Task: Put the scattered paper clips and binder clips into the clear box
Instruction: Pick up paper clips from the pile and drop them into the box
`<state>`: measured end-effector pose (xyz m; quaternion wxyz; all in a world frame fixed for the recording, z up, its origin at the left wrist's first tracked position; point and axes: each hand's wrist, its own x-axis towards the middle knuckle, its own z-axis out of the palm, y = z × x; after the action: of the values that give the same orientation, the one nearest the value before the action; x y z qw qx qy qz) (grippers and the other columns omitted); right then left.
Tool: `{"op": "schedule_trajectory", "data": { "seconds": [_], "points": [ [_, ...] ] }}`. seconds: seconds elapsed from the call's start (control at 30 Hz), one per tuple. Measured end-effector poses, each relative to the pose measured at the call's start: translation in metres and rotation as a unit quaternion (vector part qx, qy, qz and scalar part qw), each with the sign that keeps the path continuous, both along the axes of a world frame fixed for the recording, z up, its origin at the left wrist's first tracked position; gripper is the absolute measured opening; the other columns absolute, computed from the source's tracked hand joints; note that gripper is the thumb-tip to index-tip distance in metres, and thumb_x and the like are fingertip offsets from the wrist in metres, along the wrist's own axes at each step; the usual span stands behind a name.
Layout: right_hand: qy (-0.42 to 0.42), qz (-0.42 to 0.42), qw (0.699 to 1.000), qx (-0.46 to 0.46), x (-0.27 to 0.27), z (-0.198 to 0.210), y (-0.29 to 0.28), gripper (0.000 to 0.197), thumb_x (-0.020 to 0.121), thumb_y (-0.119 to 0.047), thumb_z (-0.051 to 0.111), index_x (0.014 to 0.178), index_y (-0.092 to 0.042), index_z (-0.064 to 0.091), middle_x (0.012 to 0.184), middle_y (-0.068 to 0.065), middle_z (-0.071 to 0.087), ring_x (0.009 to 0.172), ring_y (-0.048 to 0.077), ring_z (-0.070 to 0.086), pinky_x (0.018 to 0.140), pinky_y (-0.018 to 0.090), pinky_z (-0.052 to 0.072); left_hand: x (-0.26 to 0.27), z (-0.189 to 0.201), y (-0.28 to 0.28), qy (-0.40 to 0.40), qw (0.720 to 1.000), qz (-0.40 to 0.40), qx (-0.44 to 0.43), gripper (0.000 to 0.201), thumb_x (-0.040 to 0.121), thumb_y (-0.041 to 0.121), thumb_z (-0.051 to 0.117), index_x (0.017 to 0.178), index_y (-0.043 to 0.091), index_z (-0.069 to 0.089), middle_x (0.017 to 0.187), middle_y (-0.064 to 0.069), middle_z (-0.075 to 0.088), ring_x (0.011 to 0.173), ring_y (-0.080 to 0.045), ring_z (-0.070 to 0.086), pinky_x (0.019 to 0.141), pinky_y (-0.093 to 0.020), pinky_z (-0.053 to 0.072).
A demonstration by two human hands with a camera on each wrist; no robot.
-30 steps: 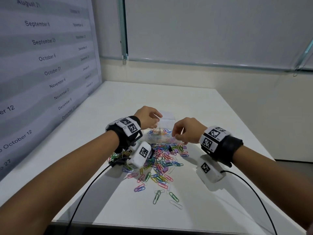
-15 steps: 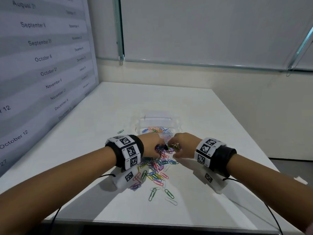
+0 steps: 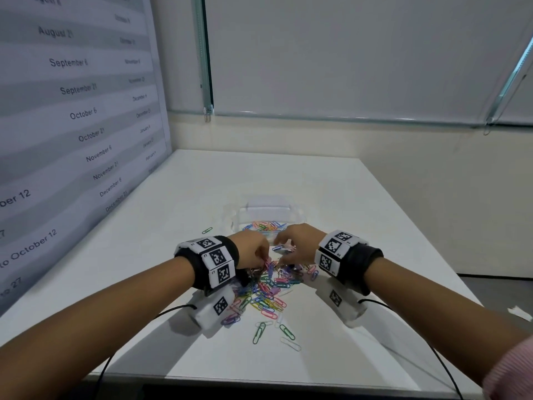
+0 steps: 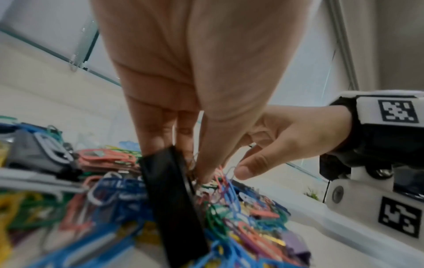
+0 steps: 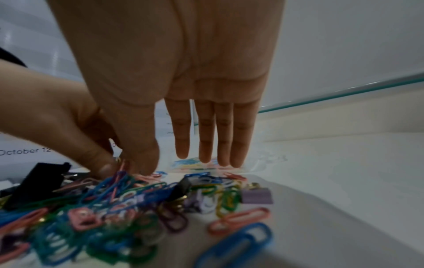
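Observation:
A heap of coloured paper clips [image 3: 268,287] with a few binder clips lies on the white table, just in front of the clear box [image 3: 288,210], which holds some clips [image 3: 265,226]. My left hand [image 3: 264,259] reaches down into the heap's far left side. Its thumb and fingers [image 4: 201,176] pinch paper clips, with a black binder clip [image 4: 169,195] right against them. My right hand [image 5: 172,161] hovers over the heap's far side by the box front. Its fingers [image 5: 206,145] point straight down and hold nothing.
A lilac binder clip [image 5: 257,195] and a small black one [image 5: 181,186] sit in the heap. One green clip [image 3: 207,230] lies apart, left of the box. Several loose clips [image 3: 261,332] trail toward the table's near edge. A wall calendar stands along the left.
Both hands came back from over the box and dropped onto the heap. The left hand has closed on clips, and the right hand's fingers have straightened.

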<state>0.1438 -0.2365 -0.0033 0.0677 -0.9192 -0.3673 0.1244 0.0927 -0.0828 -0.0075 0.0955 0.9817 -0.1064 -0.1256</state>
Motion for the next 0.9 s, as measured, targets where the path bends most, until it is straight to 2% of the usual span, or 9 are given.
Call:
{"op": "schedule_trajectory", "data": {
  "seconds": [0.07, 0.17, 0.3, 0.37, 0.4, 0.53, 0.63, 0.73, 0.9],
  "points": [
    [0.013, 0.015, 1.0, -0.002, -0.002, -0.002, 0.007, 0.055, 0.08, -0.032, 0.07, 0.13, -0.016, 0.053, 0.129, 0.005, 0.058, 0.114, 0.021, 0.056, 0.087, 0.023, 0.038, 0.001, 0.003, 0.007, -0.011, 1.0, 0.014, -0.023, 0.02, 0.088, 0.014, 0.06, 0.105, 0.009, 0.069, 0.109, -0.008, 0.07, 0.096, -0.019, 0.064, 0.075, -0.018, 0.04],
    [0.01, 0.044, 0.998, -0.031, -0.005, -0.009, 0.013, 0.056, 0.076, -0.035, 0.074, 0.127, -0.018, 0.056, 0.122, 0.008, 0.057, 0.108, 0.024, 0.055, 0.082, 0.025, 0.037, 0.004, 0.008, 0.018, -0.027, 0.996, 0.039, -0.07, 0.015, 0.087, 0.012, 0.061, 0.099, 0.007, 0.07, 0.1, -0.007, 0.07, 0.067, -0.005, 0.056, 0.07, -0.019, 0.041],
    [0.03, 0.048, 0.998, 0.002, -0.003, -0.013, 0.008, 0.032, 0.077, -0.024, 0.074, 0.106, -0.014, 0.067, 0.097, 0.005, 0.059, 0.087, 0.017, 0.053, 0.072, 0.022, 0.036, 0.017, 0.015, 0.029, -0.032, 0.985, 0.073, -0.152, 0.006, 0.088, 0.011, 0.061, 0.087, 0.012, 0.067, 0.079, 0.002, 0.065, 0.052, -0.003, 0.057, 0.058, -0.014, 0.048],
    [0.053, 0.038, 0.998, 0.016, -0.001, -0.012, 0.003, 0.018, 0.078, -0.015, 0.071, 0.096, -0.011, 0.071, 0.093, 0.005, 0.067, 0.079, 0.011, 0.054, 0.069, 0.02, 0.04, 0.025, 0.019, 0.03, -0.046, 0.98, 0.081, -0.175, 0.007, 0.089, 0.012, 0.06, 0.083, 0.015, 0.064, 0.074, 0.006, 0.062, 0.046, 0.001, 0.058, 0.053, -0.01, 0.048],
    [0.063, 0.033, 0.997, 0.023, 0.001, -0.011, 0.001, 0.014, 0.078, -0.011, 0.069, 0.092, -0.01, 0.072, 0.094, 0.007, 0.071, 0.075, 0.01, 0.055, 0.065, 0.018, 0.041, 0.03, 0.02, 0.03, -0.056, 0.977, 0.085, -0.187, 0.007, 0.088, 0.012, 0.061, 0.083, 0.015, 0.064, 0.072, 0.008, 0.062, 0.047, -0.001, 0.059, 0.054, -0.01, 0.049],
    [0.07, 0.014, 0.996, 0.054, 0.011, -0.007, -0.006, 0.011, 0.078, -0.007, 0.068, 0.087, -0.011, 0.074, 0.089, 0.005, 0.074, 0.067, 0.005, 0.057, 0.059, 0.008, 0.04, 0.047, 0.021, 0.026, -0.071, 0.961, 0.116, -0.241, 0.009, 0.089, 0.011, 0.059, 0.094, 0.013, 0.067, 0.074, 0.009, 0.06, 0.059, -0.016, 0.062, 0.074, -0.031, 0.055],
    [0.077, -0.01, 0.992, 0.094, 0.023, 0.002, -0.008, 0.01, 0.078, -0.007, 0.069, 0.084, -0.013, 0.074, 0.074, -0.003, 0.069, 0.052, -0.007, 0.057, 0.057, 0.006, 0.044, 0.057, 0.017, 0.026, -0.075, 0.952, 0.14, -0.263, 0.014, 0.09, 0.01, 0.057, 0.098, 0.01, 0.068, 0.074, 0.008, 0.058, 0.06, -0.017, 0.063, 0.079, -0.033, 0.054],
    [0.105, -0.046, 0.98, 0.163, 0.035, 0.012, -0.007, 0.01, 0.079, -0.004, 0.069, 0.081, -0.013, 0.073, 0.063, -0.011, 0.065, 0.046, -0.005, 0.06, 0.058, 0.011, 0.052, 0.064, 0.012, 0.028, -0.075, 0.941, 0.161, -0.287, 0.016, 0.09, 0.005, 0.055, 0.101, 0.004, 0.068, 0.072, 0.003, 0.059, 0.061, -0.02, 0.062, 0.083, -0.036, 0.056],
    [0.098, -0.102, 0.951, 0.274, 0.052, 0.024, -0.004, 0.015, 0.079, -0.004, 0.071, 0.072, -0.018, 0.07, 0.062, -0.005, 0.068, 0.05, 0.002, 0.065, 0.06, 0.014, 0.055, 0.063, 0.009, 0.031, -0.052, 0.941, 0.167, -0.291, 0.021, 0.09, 0.002, 0.053, 0.104, 0.006, 0.068, 0.102, -0.014, 0.07, 0.084, -0.02, 0.062, 0.092, -0.035, 0.052]
  ]
}}
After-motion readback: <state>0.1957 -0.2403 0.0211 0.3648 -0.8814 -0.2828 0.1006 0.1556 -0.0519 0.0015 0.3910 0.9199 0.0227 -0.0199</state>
